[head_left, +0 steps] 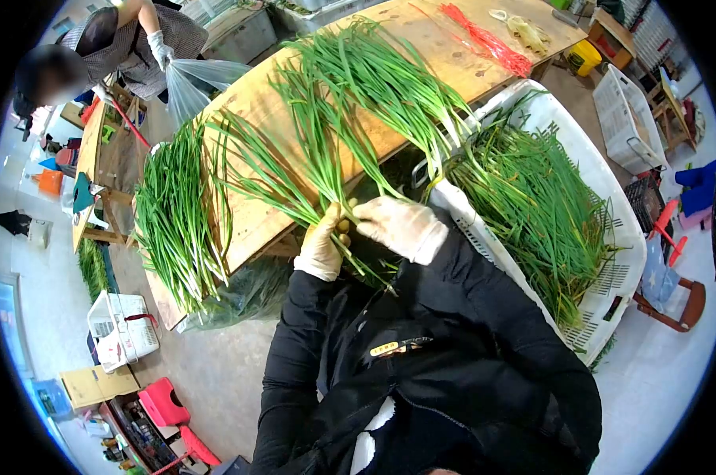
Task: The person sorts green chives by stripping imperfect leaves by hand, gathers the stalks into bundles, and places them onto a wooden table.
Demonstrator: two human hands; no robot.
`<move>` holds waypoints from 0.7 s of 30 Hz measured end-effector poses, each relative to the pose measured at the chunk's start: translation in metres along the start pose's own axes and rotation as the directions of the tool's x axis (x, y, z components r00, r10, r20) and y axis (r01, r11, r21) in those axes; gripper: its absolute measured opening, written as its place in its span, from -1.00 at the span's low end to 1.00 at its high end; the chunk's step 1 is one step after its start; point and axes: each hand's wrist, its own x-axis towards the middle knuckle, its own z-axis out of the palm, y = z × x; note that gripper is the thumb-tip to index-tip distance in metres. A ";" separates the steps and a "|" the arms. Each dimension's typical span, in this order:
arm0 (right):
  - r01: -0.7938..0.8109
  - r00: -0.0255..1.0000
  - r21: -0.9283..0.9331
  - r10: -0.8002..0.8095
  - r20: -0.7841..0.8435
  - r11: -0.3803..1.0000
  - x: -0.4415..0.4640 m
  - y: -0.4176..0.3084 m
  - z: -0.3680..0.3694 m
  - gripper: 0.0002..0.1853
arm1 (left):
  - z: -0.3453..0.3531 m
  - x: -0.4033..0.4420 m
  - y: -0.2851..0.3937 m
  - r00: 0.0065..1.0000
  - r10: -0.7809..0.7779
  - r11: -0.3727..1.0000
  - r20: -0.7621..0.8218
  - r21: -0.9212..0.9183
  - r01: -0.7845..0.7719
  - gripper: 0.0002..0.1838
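Observation:
My left hand (320,244), in a pale glove, is closed round the stems of a thin bunch of Chinese chives (322,170), whose leaves spread over the wooden table (239,226). Close against it, my gloved right hand (401,227) has its fingers pinched at the stems of the chives. Toward the table's far side lies a larger pile of chives (382,79), its white ends toward me. Another thick pile of chives (180,214) hangs over the table's left end.
On my right stands a white plastic crate (607,261) full of loose chives (532,214). Red ties (485,39) lie at the table's far end. Another person (128,47) at the upper left holds a clear plastic bag (196,87). A white basket (124,328) sits on the floor.

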 end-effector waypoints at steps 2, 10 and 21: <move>0.049 0.957 -0.147 -0.088 -0.277 0.988 -0.008 0.024 -0.001 -0.70 | -0.004 -0.004 0.000 1.000 0.008 1.000 0.003 0.000 -0.008 -0.65; -0.287 0.930 0.159 0.315 -0.191 0.944 -0.006 0.042 -0.009 -0.65 | 0.015 -0.012 0.007 0.997 -0.050 0.996 -0.065 -0.075 0.046 -0.67; -0.299 0.942 0.569 0.331 0.049 0.766 0.012 0.031 -0.011 -0.76 | -0.008 -0.022 0.000 0.998 -0.041 0.996 0.049 0.081 0.037 -0.60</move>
